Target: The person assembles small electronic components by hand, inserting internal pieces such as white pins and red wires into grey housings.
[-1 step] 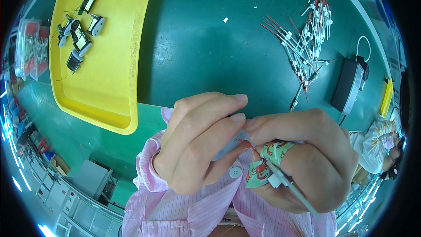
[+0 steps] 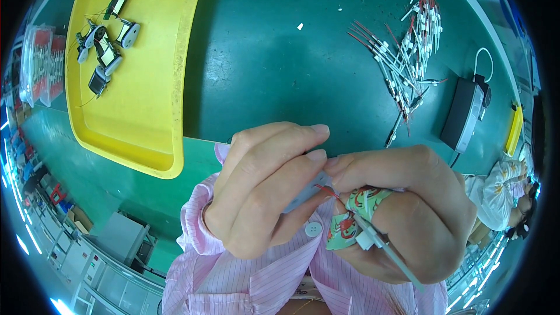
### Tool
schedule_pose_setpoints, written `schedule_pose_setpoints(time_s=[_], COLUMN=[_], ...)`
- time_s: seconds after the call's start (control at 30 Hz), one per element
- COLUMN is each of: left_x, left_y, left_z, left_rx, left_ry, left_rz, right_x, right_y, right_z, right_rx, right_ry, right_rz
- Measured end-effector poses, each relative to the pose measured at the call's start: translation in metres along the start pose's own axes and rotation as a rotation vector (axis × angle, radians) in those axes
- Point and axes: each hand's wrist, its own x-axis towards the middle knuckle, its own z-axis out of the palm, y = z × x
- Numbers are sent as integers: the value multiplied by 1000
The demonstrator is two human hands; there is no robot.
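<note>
Just below the near edge of the green table (image 2: 280, 70), my left hand (image 2: 265, 192) and right hand (image 2: 402, 216) meet fingertip to fingertip. Both are closed in a pinch on one thin red-tipped wire (image 2: 326, 189), most of it hidden between the fingers. A patterned bandage (image 2: 353, 213) wraps my right thumb, and a small white connector (image 2: 367, 238) rests against it. On the table, a pile of red-tipped leads (image 2: 402, 52) lies far right, a black box (image 2: 464, 114) beside it. A yellow tray (image 2: 146, 81) on the table's left holds small coil parts (image 2: 105, 46).
</note>
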Motion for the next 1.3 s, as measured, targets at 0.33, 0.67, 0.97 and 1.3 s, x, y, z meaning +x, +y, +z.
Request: schedule_pose_setpoints(time_s=[0.33, 0.67, 0.97, 1.3], left_x=[5, 0, 3, 1], left_y=[1, -3, -3, -8], left_z=[1, 0, 4, 5], left_rx=[-51, -77, -45, -56], left_ry=[24, 1, 3, 15], left_rz=[-26, -68, -41, 29], right_x=[5, 0, 13, 20], right_y=[-7, 4, 1, -11], right_z=[1, 7, -9, -7], right_rx=[-10, 68, -29, 28], right_ry=[29, 54, -183, -109], right_rz=[45, -6, -16, 114])
